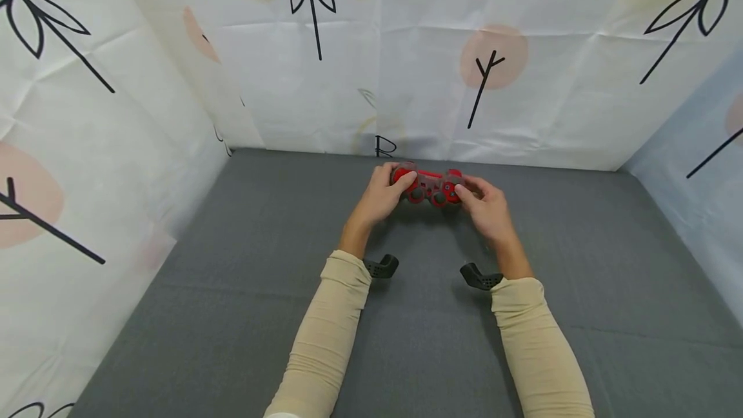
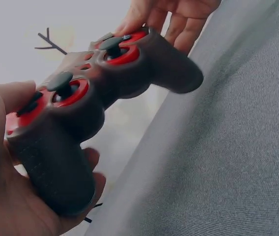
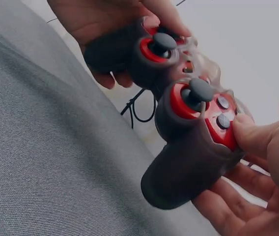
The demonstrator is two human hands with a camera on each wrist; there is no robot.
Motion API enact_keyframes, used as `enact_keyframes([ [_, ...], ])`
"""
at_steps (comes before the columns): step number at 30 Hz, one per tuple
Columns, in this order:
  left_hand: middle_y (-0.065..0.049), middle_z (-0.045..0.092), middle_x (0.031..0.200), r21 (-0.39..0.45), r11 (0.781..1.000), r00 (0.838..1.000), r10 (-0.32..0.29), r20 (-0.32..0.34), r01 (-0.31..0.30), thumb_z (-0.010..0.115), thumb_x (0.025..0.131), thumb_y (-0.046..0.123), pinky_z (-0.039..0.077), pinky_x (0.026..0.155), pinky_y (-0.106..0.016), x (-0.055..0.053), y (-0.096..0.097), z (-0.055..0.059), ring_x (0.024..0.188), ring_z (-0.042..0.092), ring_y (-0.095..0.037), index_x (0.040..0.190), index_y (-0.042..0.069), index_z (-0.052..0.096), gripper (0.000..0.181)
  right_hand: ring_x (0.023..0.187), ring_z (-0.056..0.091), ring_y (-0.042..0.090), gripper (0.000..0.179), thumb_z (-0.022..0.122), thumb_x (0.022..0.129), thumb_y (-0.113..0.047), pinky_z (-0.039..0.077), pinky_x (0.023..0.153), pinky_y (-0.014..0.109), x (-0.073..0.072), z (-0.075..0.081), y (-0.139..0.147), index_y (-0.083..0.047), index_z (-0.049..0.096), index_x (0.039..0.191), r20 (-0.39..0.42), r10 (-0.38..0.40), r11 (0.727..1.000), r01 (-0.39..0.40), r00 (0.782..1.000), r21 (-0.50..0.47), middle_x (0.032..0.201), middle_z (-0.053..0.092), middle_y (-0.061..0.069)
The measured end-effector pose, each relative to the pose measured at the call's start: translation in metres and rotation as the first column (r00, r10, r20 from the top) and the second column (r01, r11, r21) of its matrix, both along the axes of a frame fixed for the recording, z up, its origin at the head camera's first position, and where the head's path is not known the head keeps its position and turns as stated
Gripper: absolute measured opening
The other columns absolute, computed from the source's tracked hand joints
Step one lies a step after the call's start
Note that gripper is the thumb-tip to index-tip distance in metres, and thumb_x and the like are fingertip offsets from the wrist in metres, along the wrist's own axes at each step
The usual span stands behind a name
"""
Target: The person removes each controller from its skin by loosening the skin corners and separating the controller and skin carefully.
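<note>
A red and dark grey game controller (image 1: 428,187) is held between both hands near the far side of the grey table. My left hand (image 1: 381,197) grips its left end, thumb over the direction pad and fingers curled beneath the handle, as the left wrist view shows. At the other end my right hand (image 1: 486,209) holds on, its thumb at the round buttons (image 3: 223,120) and its fingers behind the right handle. Two dark thumbsticks (image 3: 201,90) face up toward me. In both wrist views the controller (image 2: 75,113) appears raised off the cloth.
Grey cloth covers the table (image 1: 244,328). White printed fabric (image 1: 424,95) hangs behind it, with more on the left and right sides. A black wrist mount (image 1: 382,267) sticks out from the left wrist, and another black mount (image 1: 479,277) from the right.
</note>
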State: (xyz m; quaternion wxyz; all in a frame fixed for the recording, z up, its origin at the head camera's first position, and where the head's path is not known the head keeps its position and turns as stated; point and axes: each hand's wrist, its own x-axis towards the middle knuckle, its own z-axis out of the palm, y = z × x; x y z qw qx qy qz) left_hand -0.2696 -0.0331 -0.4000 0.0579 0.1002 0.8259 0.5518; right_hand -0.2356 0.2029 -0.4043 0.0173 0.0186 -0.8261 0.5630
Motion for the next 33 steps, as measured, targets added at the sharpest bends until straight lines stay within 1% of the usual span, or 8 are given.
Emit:
enact_keyframes([
  [4,-0.004,0.057,0.131,0.028,0.999,1.000,-0.018,0.003,0.018,0.065,0.095,0.057,0.053,0.093,-0.041,0.001,0.001,0.002,0.114,0.058,-0.023,0.144,0.019,0.044,0.066,0.130,0.059,0.029,0.054,0.057,0.106,-0.025,0.049,0.085,0.005,0.000,0.000,-0.001,-0.005,0.043,0.154,-0.016,0.043,0.999,-0.043,0.999,-0.031,0.151,0.050,0.022],
  [8,-0.003,0.062,0.126,-0.009,0.999,0.999,-0.050,0.012,0.050,0.074,0.088,0.057,0.056,0.086,-0.037,0.002,0.000,0.003,0.106,0.063,-0.022,0.140,0.022,0.048,0.068,0.137,0.055,0.035,0.054,0.056,0.106,-0.023,0.048,0.087,0.005,0.000,-0.002,0.000,-0.005,0.042,0.155,-0.015,0.073,0.997,-0.073,0.997,-0.024,0.153,0.049,0.022],
  [13,-0.004,0.065,0.125,-0.049,0.996,0.997,-0.078,-0.004,0.078,0.077,0.087,0.054,0.056,0.084,-0.034,0.003,0.001,0.005,0.102,0.065,-0.020,0.137,0.020,0.051,0.066,0.136,0.056,0.036,0.053,0.056,0.106,-0.023,0.046,0.085,0.006,0.001,-0.002,0.000,-0.005,0.042,0.154,-0.002,0.074,0.997,-0.074,0.997,0.016,0.152,0.051,0.022],
  [18,-0.003,0.068,0.122,-0.081,0.993,0.996,-0.083,-0.019,0.082,0.077,0.087,0.053,0.056,0.086,-0.035,0.004,0.000,0.009,0.101,0.067,-0.018,0.138,0.020,0.051,0.066,0.133,0.057,0.037,0.053,0.055,0.107,-0.022,0.057,0.096,0.026,0.001,0.001,-0.001,-0.004,0.042,0.154,0.018,0.106,0.994,-0.107,0.994,0.013,0.150,0.052,0.024],
  [21,-0.003,0.067,0.123,-0.081,0.993,0.996,-0.087,-0.014,0.085,0.076,0.088,0.053,0.056,0.087,-0.036,0.005,-0.003,0.012,0.102,0.066,-0.019,0.139,0.020,0.050,0.066,0.129,0.060,0.038,0.054,0.054,0.107,-0.026,0.055,0.102,0.042,0.000,0.002,-0.002,-0.006,0.041,0.155,0.025,0.117,0.992,-0.118,0.993,0.038,0.151,0.052,0.023],
  [24,-0.003,0.066,0.124,-0.074,0.993,0.996,-0.090,-0.008,0.090,0.075,0.089,0.052,0.056,0.088,-0.037,0.005,-0.005,0.013,0.103,0.065,-0.019,0.140,0.020,0.050,0.065,0.125,0.062,0.040,0.057,0.053,0.107,-0.032,0.052,0.104,0.050,0.000,0.004,-0.002,-0.007,0.039,0.157,0.013,0.115,0.991,-0.116,0.993,0.070,0.153,0.051,0.021],
  [29,-0.002,0.067,0.121,-0.079,0.992,0.995,-0.096,0.002,0.096,0.075,0.089,0.051,0.055,0.088,-0.038,0.005,-0.008,0.014,0.102,0.066,-0.019,0.140,0.020,0.049,0.065,0.132,0.055,0.041,0.057,0.058,0.105,-0.031,0.048,0.107,0.058,0.003,0.008,-0.005,-0.006,0.043,0.154,-0.092,0.106,0.984,-0.092,0.990,0.153,0.153,0.048,0.020],
  [33,-0.002,0.067,0.119,-0.108,0.989,0.995,-0.102,0.004,0.101,0.075,0.089,0.052,0.054,0.084,-0.036,0.005,-0.009,0.014,0.099,0.065,-0.019,0.142,0.020,0.048,0.068,0.132,0.053,0.040,0.049,0.064,0.102,-0.023,0.049,0.104,0.057,0.005,0.012,-0.013,-0.006,0.054,0.147,-0.221,0.100,0.972,-0.048,0.970,0.230,0.145,0.051,0.021],
])
